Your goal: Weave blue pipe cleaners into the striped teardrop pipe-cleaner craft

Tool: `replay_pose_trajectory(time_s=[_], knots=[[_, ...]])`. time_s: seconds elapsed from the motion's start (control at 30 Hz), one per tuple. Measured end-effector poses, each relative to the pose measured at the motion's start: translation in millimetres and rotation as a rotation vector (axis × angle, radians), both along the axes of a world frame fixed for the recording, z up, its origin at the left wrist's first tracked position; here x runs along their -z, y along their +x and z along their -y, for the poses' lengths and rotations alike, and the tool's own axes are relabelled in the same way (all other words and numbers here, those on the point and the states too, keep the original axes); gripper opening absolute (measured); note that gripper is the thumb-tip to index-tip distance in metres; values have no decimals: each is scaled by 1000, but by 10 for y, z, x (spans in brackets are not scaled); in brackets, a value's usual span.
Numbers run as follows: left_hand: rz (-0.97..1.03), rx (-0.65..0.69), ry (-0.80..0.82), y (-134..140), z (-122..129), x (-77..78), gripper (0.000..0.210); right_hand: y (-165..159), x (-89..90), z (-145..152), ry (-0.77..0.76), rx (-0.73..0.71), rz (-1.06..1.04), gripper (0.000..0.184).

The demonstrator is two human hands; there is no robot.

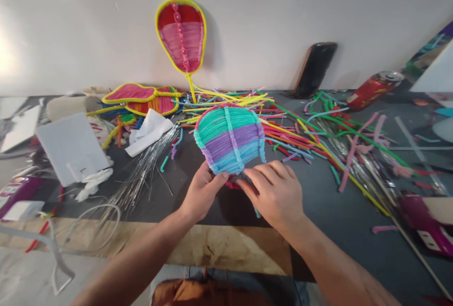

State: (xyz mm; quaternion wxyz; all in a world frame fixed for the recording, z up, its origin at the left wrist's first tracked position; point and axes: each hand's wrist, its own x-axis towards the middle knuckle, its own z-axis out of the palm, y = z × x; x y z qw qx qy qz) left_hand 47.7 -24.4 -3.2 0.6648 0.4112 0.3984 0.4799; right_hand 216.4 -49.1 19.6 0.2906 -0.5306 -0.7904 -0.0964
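A petal-shaped panel of pipe cleaners (230, 136), banded green, purple and light blue with a ribbed strip down its middle, is held up over the dark table. My left hand (203, 190) grips its lower left edge, thumb on the front. At the lower right edge, my right hand (276, 192) is closed in a pinch. A light blue pipe cleaner end (257, 212) pokes out below those fingers; the pinch point itself is partly hidden. Under the panel, between the hands, a bit of dark pink pipe cleaner (232, 185) shows.
A yellow-rimmed pink petal (181, 37) stands against the wall, with similar petals (132, 93) lying left. Loose pipe cleaners (293, 131) and thin wires (141, 169) spread behind. A phone (314, 70), red can (375, 89), white papers (72, 140) and purple-handled glue guns (426, 223) surround the work.
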Motion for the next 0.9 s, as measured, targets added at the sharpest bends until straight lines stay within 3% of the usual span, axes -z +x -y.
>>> replay_pose_trajectory(time_s=[0.37,0.73,0.9], knots=[[-198,31,161,-41,27,-53,31,-15,-33,-4,-21,28,-68,13],[16,93,135,-33,23,80,30,56,12,-40,-117,50,-265,8],[55,95,105,-25,25,69,28,34,3,-39,-39,75,-167,9]])
